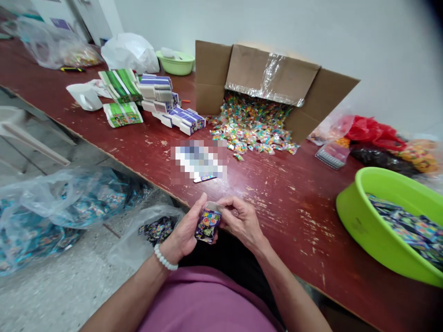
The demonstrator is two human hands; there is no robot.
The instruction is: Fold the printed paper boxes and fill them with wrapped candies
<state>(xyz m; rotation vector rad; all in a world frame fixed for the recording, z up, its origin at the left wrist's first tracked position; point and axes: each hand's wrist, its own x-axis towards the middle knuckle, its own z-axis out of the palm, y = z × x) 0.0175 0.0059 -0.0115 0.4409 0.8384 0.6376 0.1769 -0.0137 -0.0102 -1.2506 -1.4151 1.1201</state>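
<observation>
Fingers of the left hand (187, 227) were curled around a small purple packet (207, 227), with the thumb up along its side. It was held over the lap, in front of the brown box (249, 69) and a bit to its left. Fingers of the right hand (244, 219) were close together, pinching the pale top of the packet. That top was too small to see well, but the packet looked open there, so this one seemed only part done.

Farthest left of the brown box, down on the floor (97, 272), sat clear bags of blue packets (38, 235). They looked like finished ones, but I could not be sure. Up on the red surface (287, 184), well left of the brown box, stood a white cup (90, 97). Then came green stacks (121, 85). Low down, a clear bag held dark packets (157, 230). Purple stacks (188, 121) lay just left of the brown box and looked not yet used. Nearer the person than the brown box was a blurred flat thing (199, 159).

Candies (252, 131) lay heaped inside and in front of the brown box, so plenty seemed left. To its right was a red bag (375, 131). Farther right and nearer the person, a green tub (349, 207) held lots of shiny packets (408, 223); I could not tell if they were full.
</observation>
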